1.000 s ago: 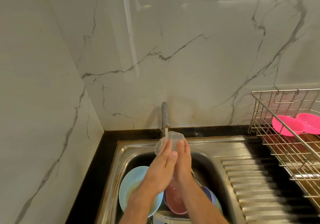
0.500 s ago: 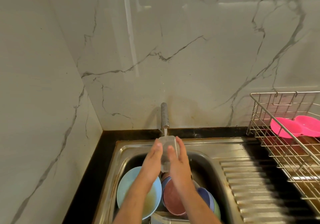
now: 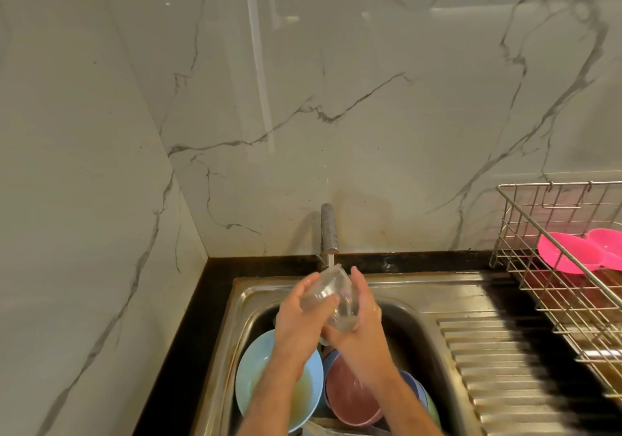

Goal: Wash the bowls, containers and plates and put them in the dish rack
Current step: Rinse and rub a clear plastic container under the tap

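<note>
Under the running tap (image 3: 328, 230) I hold a clear plastic container (image 3: 331, 296) tilted over the sink (image 3: 397, 292). My left hand (image 3: 299, 318) grips its left side and my right hand (image 3: 361, 324) cups its right side and bottom. Below my arms in the basin lie a light blue plate (image 3: 255, 378), a dusty red bowl (image 3: 350, 398) and a blue bowl (image 3: 415, 387), partly hidden by my forearms. The wire dish rack (image 3: 538, 267) at the right holds a pink dish (image 3: 579, 255).
A ribbed steel drainboard (image 3: 498, 368) runs between the sink and the rack. Black countertop (image 3: 202, 304) borders the sink at left and back. Marble walls close in behind and on the left. Another clear container (image 3: 323, 429) shows at the bottom edge.
The clear container has been turned between my hands under the water, from upright to tilted. My hands shifted their hold around it.
</note>
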